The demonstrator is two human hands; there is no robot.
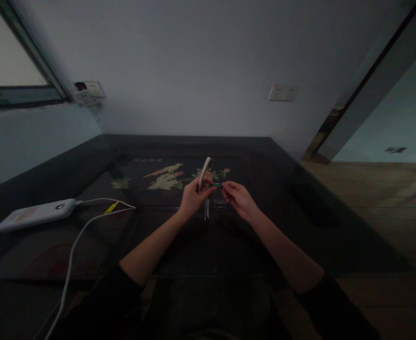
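Note:
My left hand (191, 197) is closed, its thumb and fingers pinching near a slender, curved white object (205, 171) with a dark inner edge that rises above the fingers. Below the same hand, a thin pale strip (207, 210) shows; whether it belongs to the white object I cannot tell. Between the fingertips of both hands lies a small, thin greenish piece (216, 185). My right hand (239, 198) pinches its right end with thumb and forefinger. Just under the hands, a small clear or shiny rack-like item (220, 205) rests on the table, too dim to name.
The dark glossy table (285, 236) carries a bird-and-flower picture (165, 178). At left lies a white power bank-like device (38, 214), with a white cable (73, 252) bearing a yellow tag (112, 207) running toward the front edge. Wall sockets (284, 93) sit behind.

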